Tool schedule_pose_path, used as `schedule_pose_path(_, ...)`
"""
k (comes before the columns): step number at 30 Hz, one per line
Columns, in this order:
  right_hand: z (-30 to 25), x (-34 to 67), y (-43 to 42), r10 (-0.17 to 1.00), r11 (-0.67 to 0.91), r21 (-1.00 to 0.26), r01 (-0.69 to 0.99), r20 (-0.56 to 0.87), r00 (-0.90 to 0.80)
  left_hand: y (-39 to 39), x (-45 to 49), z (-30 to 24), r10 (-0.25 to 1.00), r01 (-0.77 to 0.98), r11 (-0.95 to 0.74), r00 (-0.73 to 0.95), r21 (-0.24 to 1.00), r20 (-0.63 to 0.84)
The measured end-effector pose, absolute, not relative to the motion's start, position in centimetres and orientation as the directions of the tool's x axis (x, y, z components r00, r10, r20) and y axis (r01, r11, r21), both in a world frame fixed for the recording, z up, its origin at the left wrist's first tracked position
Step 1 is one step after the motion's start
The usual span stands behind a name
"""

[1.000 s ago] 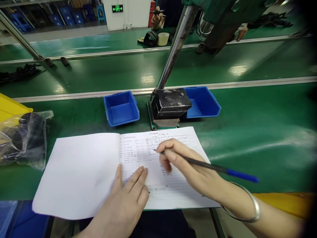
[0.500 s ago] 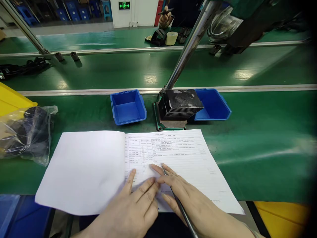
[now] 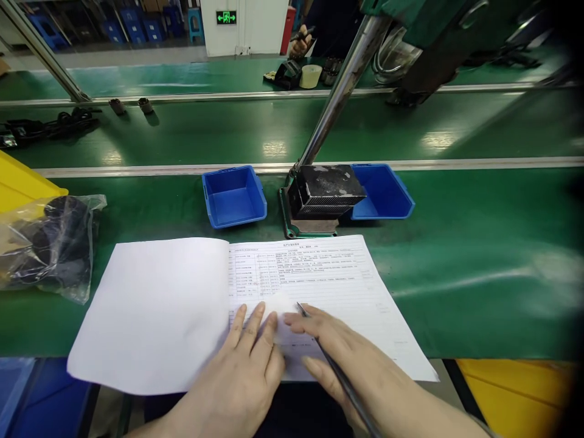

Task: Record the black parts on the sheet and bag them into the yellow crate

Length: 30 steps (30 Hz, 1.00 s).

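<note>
A stapled-looking sheaf of white sheets (image 3: pixel 155 304) lies open at the table's near edge, with a blank page on the left and a printed form (image 3: pixel 337 298) on the right. My left hand (image 3: pixel 249 359) presses flat on the form's lower left, fingers spread, nothing in it. Beside it, my right hand (image 3: pixel 342 347) hovers over or rests on the page, I cannot tell which. A dark slim pen (image 3: pixel 335 368) lies between its fairly straight fingers and thumb, tip toward the sheet. The lower part of the form is partly hidden by both hands.
Beyond the sheets stand two blue bins (image 3: pixel 235 198) (image 3: pixel 383 191) and a black finned block (image 3: pixel 329 185) at the foot of a metal post (image 3: pixel 337 91). A bagged dark item (image 3: pixel 50 249) lies left. Across the bench, a person's hand (image 3: pixel 301 42) holds something dark.
My left hand has slid slightly left, apart from the right fingertips, and its fingers now point forward. My right hand stays near the same spot with the pen. The view has shifted slightly.
</note>
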State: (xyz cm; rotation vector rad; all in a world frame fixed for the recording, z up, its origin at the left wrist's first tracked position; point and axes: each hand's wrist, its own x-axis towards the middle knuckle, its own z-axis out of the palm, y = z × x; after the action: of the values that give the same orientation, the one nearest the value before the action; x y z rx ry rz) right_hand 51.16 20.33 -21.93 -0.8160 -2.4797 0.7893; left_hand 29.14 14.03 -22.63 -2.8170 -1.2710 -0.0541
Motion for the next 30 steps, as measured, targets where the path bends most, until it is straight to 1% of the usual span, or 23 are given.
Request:
schedule_pose_path(3,-20.7,50.3,22.4,0.663,0.595,-0.724,0.35,0.195,-0.723,14.5,28.8,-22.5,0.746,0.746,-0.666,0.666,0.011,0.023)
schedule_pose_path(6,-20.1,48.8,23.7,0.632,0.586,-0.762,0.276,0.216,-0.744,14.7,28.5,-22.3,0.735,0.735,-0.678,0.678,0.033,0.004)
schedule_pose_path(8,-20.5,47.8,23.9,0.619,0.565,-0.783,0.261,0.193,-0.761,14.4,28.5,-22.2,0.745,0.745,-0.667,0.666,0.017,0.012)
schedule_pose_path(10,-21.4,47.0,23.9,0.623,0.542,-0.795,0.272,0.164,-0.765,14.0,28.7,-22.4,0.762,0.764,-0.645,0.645,-0.032,0.059)
schedule_pose_path(13,-23.2,46.5,23.8,0.593,0.602,-0.764,0.235,0.23,-0.772,13.6,29.1,-22.8,0.755,0.767,-0.637,0.642,-0.084,0.135)
schedule_pose_path(16,-24.4,46.6,23.8,0.482,0.728,-0.669,0.149,0.345,-0.805,13.7,29.4,-23.2,0.75,0.762,-0.643,0.646,-0.075,0.14)
schedule_pose_path(18,-24.7,46.7,23.8,0.427,0.788,-0.603,0.124,0.39,-0.816,13.9,29.5,-23.4,0.756,0.769,-0.636,0.637,-0.06,0.153)
schedule_pose_path(22,-24.7,46.7,23.8,0.421,0.818,-0.558,0.138,0.418,-0.805,14.3,29.6,-23.8,0.766,0.785,-0.619,0.611,-0.024,0.2)
schedule_pose_path(24,-24.8,46.7,23.8,0.437,0.809,-0.572,0.134,0.432,-0.789,14.4,29.7,-24.1,0.77,0.792,-0.611,0.598,-0.013,0.22)
schedule_pose_path(26,-24.8,46.8,23.8,0.504,0.753,-0.643,0.138,0.431,-0.749,14.4,29.8,-24.2,0.772,0.793,-0.609,0.596,-0.01,0.221)
schedule_pose_path(28,-24.7,47.0,23.8,0.636,0.617,-0.766,0.181,0.349,-0.688,14.3,29.9,-24.1,0.776,0.794,-0.607,0.595,-0.007,0.21)
schedule_pose_path(30,-24.6,47.3,23.9,0.753,0.427,-0.875,0.227,0.206,-0.625,14.1,30.0,-23.9,0.784,0.803,-0.596,0.583,0.001,0.213)
